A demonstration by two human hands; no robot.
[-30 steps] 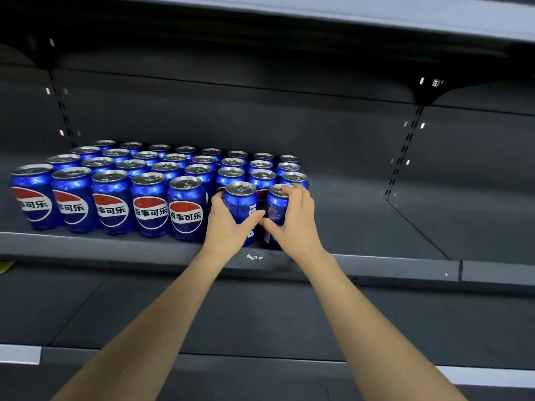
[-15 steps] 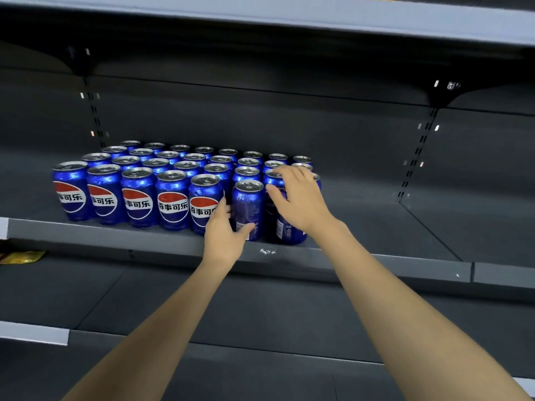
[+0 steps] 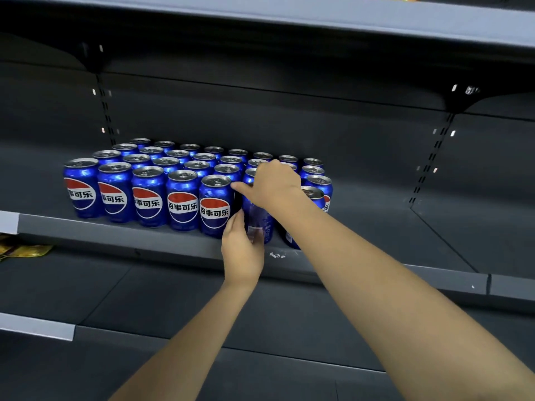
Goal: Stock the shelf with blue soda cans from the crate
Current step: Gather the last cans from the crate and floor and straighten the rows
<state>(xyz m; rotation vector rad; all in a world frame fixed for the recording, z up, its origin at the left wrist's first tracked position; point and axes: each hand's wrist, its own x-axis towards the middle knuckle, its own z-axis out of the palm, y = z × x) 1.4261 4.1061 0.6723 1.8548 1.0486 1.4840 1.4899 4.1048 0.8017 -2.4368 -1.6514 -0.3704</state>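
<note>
Several rows of blue soda cans [image 3: 182,206] stand upright on the left half of the grey shelf [image 3: 115,231], logos facing out. My left hand [image 3: 241,253] grips the lower part of the sixth front-row can [image 3: 259,218], whose logo is turned away. My right hand [image 3: 275,183] lies over that can's top with fingers curled down around the rim, hiding it. Right beside it stands another front-row can [image 3: 314,195], partly hidden by my right forearm. No crate is in view.
The shelf's right half [image 3: 390,227] is bare up to the slotted upright [image 3: 431,160]. An upper shelf [image 3: 289,18] hangs close overhead. A lower shelf [image 3: 144,299] lies beneath, with a yellow packet [image 3: 23,250] at its far left.
My right hand has moved left from the end can onto the top of the sixth can. My left hand has slid down to that can's base. The view has shifted left.
</note>
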